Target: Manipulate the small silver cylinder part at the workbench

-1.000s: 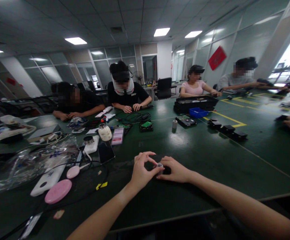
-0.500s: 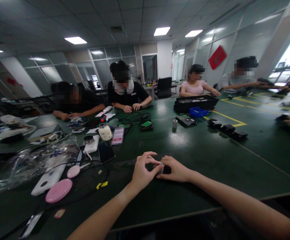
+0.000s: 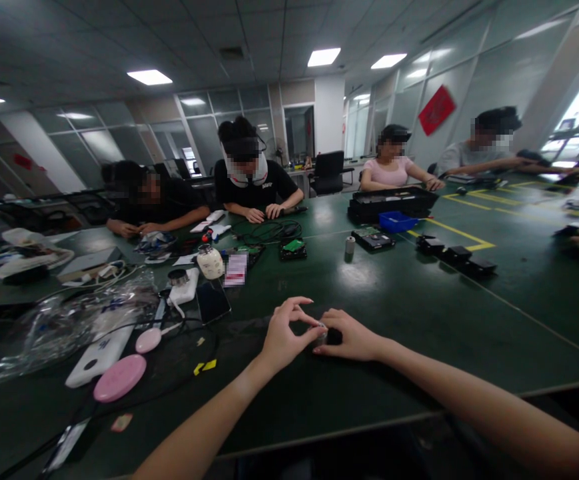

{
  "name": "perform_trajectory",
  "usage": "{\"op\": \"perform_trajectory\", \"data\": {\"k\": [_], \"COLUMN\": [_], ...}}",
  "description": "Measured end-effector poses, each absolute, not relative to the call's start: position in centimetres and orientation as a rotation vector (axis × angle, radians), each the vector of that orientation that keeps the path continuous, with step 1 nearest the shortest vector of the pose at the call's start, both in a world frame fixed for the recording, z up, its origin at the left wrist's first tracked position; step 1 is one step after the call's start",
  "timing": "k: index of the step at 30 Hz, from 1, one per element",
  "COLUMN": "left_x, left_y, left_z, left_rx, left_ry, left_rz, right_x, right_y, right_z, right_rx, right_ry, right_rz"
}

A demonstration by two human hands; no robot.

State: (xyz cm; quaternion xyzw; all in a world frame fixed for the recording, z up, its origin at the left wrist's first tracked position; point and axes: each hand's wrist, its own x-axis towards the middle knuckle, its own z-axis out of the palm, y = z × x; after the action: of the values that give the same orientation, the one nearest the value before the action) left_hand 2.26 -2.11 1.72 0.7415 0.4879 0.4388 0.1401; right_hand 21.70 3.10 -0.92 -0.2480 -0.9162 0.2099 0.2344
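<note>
Just above the green table (image 3: pixel 409 300), both hands meet at a small silvery cylinder (image 3: pixel 320 338) that is mostly covered by fingers. My left hand (image 3: pixel 289 333) pinches at its top with thumb and a finger, while the other fingers stay raised and curved. From the right side, my right hand (image 3: pixel 352 337) curls thumb and fingers around its body. A similar small metal cylinder (image 3: pixel 350 245) stands upright farther back.
To the left lie a phone (image 3: pixel 213 301), a white power bank (image 3: pixel 98 357), pink round discs (image 3: pixel 120 378), cables and a clear plastic bag (image 3: pixel 69 333). Opened hard drives (image 3: pixel 293 249), a blue tray (image 3: pixel 398 221) and black blocks (image 3: pixel 456 254) sit beyond. Several people work around the table.
My left thumb and fingertip have shifted slightly at the top of the cylinder. My right hand keeps its grip almost unmoved. The view has tilted a little.
</note>
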Motion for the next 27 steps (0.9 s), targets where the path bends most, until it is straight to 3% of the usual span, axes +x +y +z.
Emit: {"op": "perform_trajectory", "data": {"k": [11, 19, 27], "left_x": [1.0, -2.4, -1.1], "left_y": [-0.5, 2.6, 1.4], "left_z": [1.3, -1.3, -0.5], "left_rx": [1.99, 1.98, 1.911], "left_ry": [1.493, 1.593, 1.562], "left_rz": [1.461, 1.219, 1.343], "right_x": [21.7, 21.8, 21.7], "right_y": [2.8, 2.9, 2.8], "right_z": [-0.1, -0.1, 0.0], "right_rx": [-0.687, -0.69, -0.694], "right_ry": [-2.541, -2.541, -2.545], "right_rz": [0.598, 0.626, 0.618]}}
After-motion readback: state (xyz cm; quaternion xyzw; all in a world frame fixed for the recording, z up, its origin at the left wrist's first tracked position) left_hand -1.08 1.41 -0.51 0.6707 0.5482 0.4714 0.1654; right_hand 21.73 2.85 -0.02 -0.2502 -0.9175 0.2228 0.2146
